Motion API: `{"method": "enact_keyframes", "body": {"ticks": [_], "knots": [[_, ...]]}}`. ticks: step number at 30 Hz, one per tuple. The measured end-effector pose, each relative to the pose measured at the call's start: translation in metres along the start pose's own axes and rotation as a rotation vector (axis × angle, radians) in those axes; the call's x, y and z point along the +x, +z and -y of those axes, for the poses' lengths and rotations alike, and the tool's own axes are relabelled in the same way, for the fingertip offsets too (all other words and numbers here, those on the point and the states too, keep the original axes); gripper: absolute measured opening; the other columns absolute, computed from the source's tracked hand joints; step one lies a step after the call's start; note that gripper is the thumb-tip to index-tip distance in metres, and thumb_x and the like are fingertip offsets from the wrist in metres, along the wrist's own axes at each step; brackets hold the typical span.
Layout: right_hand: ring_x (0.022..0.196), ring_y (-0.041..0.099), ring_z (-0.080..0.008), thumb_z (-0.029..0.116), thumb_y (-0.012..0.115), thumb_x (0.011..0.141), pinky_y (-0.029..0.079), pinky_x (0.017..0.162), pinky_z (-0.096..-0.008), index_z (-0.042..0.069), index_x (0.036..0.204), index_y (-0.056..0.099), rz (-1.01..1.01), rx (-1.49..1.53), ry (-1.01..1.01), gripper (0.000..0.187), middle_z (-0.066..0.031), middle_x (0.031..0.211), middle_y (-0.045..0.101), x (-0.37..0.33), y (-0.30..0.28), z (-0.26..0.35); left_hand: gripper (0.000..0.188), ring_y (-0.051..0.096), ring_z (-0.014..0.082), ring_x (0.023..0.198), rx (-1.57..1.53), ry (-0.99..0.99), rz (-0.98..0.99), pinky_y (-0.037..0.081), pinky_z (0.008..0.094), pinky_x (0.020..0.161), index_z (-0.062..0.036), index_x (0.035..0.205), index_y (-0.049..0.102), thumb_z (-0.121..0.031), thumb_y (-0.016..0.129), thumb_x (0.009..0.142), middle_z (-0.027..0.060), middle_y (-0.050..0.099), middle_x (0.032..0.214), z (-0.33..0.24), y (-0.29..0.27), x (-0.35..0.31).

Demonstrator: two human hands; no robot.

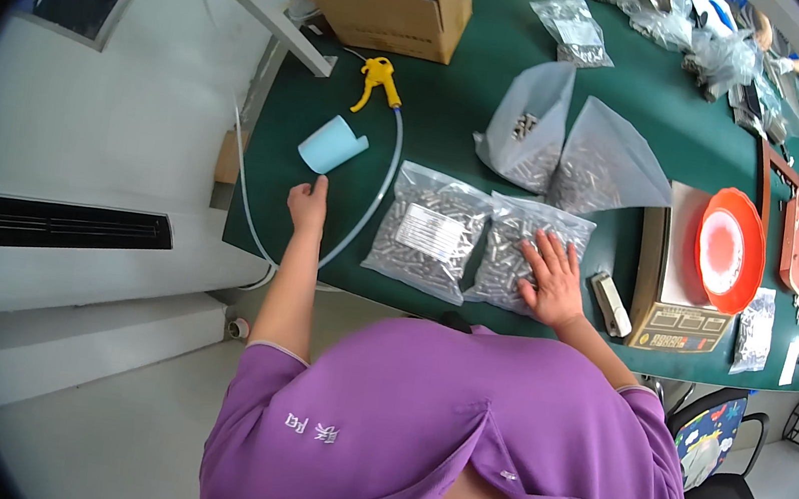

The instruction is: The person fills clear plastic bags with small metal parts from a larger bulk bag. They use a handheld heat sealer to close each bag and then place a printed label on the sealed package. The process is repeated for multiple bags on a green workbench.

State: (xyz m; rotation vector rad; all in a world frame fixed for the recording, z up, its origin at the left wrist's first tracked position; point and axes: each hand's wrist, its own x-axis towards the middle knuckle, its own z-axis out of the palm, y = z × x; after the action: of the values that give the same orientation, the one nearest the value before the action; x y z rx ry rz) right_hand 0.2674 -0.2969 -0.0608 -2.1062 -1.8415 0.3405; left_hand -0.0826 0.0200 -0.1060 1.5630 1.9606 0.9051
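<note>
- Nearest, looking down from the head camera, I see a purple shirt [462, 389] at the edge of a green table [437, 118].
- Just ahead, the right hand [555, 282] lies palm down, fingers spread, on a clear bag [503, 253] filled with small silvery metal parts.
- Touching or just beside it on the left, a second filled bag [417, 270] lies flat, bearing a white label [430, 231].
- Right of the right hand is a slim, pale object [611, 305]; beyond it, a carton [677, 328] with a red-orange basin [729, 247] on top.
- The left hand [306, 205] has most fingers curled and one pointing forward, close to a light-blue roll [330, 145]; I can't tell whether it touches the roll or pinches anything.
- Farther on, two open bags [524, 145] [607, 166] of metal parts stand side by side, and left, a yellow air gun [378, 80] on a hose [386, 172].
- Farthest, an open cardboard box [391, 6].
</note>
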Motion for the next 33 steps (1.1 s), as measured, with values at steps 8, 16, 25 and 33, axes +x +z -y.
{"method": "enact_keyframes", "body": {"ticks": [8,16,25,33], "knots": [[0.127,0.041,-0.0318,0.024,0.067,0.078,0.029,0.107,-0.0478,0.014,0.123,0.056,-0.125,0.114,0.102,0.048,-0.0108,0.13,0.05,0.016,-0.011,0.021,0.035,0.059,0.0178,0.092,-0.556,-0.241,0.341,0.043,0.03,0.083,0.0041,0.109,0.059,-0.021,0.065,0.085,0.0094,0.063,0.101,-0.039,0.015,0.062],[0.106,0.058,-0.0254,0.028,0.069,0.081,0.044,0.093,-0.0362,0.003,0.12,0.058,-0.317,0.824,0.288,0.047,-0.014,0.114,0.061,0.144,-0.045,0.162,0.032,0.056,0.0145,0.106,-0.866,0.301,0.975,0.041,0.0302,0.096,0.0016,0.115,0.055,-0.002,0.063,0.085,0.0067,0.061,0.111,-0.11,-0.038,-0.045],[0.088,0.06,-0.0178,0.013,0.074,0.077,0.046,0.081,-0.0314,0.002,0.089,0.066,-0.249,0.744,0.306,0.019,-0.0061,0.087,0.065,0.132,-0.053,0.184,0.044,0.054,0.0232,0.115,-1.358,-0.507,1.53,0.04,0.0387,0.101,0.0017,0.127,0.043,-0.009,0.061,0.088,0.0143,0.058,0.119,-0.129,-0.059,-0.031],[0.088,0.059,-0.0176,0.015,0.076,0.076,0.046,0.079,-0.0306,0.002,0.1,0.063,-0.503,0.862,0.464,0.03,-0.0038,0.088,0.064,0.119,-0.046,0.191,0.031,0.06,0.0195,0.103,-1.078,-0.222,1.4,0.047,0.0354,0.092,-0.0013,0.119,0.049,-0.007,0.057,0.09,0.0114,0.061,0.113,-0.133,-0.043,-0.046]]}}
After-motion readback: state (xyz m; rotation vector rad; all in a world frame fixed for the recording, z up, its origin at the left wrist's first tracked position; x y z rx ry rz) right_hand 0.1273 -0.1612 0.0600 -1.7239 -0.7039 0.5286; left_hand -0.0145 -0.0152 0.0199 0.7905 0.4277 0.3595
